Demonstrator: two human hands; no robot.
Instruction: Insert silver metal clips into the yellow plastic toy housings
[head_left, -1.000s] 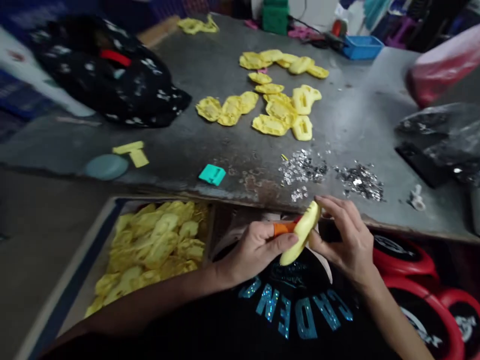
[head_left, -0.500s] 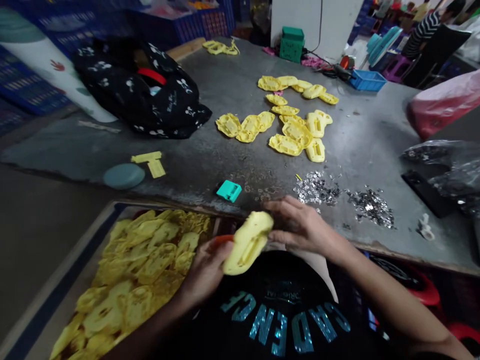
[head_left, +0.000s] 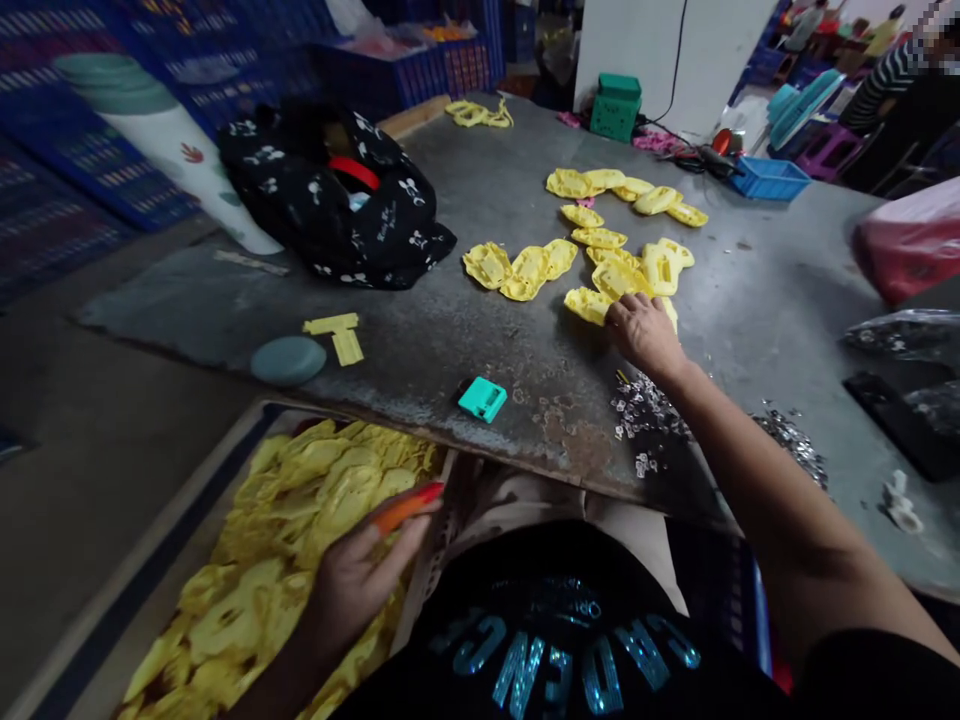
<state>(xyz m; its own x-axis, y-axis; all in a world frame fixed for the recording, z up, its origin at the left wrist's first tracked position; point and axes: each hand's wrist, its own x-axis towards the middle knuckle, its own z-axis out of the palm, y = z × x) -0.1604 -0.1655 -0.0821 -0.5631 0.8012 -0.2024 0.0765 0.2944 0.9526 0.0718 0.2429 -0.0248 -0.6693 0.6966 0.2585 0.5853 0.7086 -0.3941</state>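
My left hand (head_left: 352, 580) hovers over a box (head_left: 135, 590) full of yellow plastic parts (head_left: 300, 510) beside my lap, fingers closed around an orange tool (head_left: 405, 508). My right hand (head_left: 643, 332) reaches out onto the grey metal table (head_left: 465, 330) and rests on a yellow plastic part (head_left: 589, 304) at the near end of a loose spread of several such parts (head_left: 607, 250). Its fingers curl down over the part; whether they grip it is not clear. A pile of small shiny metal bits (head_left: 645, 410) lies under my right forearm.
A teal plastic piece (head_left: 482, 398) lies near the table's front edge. A black patterned bag (head_left: 337, 200), a grey-blue disc (head_left: 288, 360) and a yellow T-shaped piece (head_left: 339, 335) sit to the left. A green box (head_left: 616, 106), blue tray (head_left: 769, 178) and pink bag (head_left: 907, 240) lie farther back.
The yellow part held in both hands is gone from them. My left hand dropped over the box of parts; my right hand reached forward onto the table's yellow parts.
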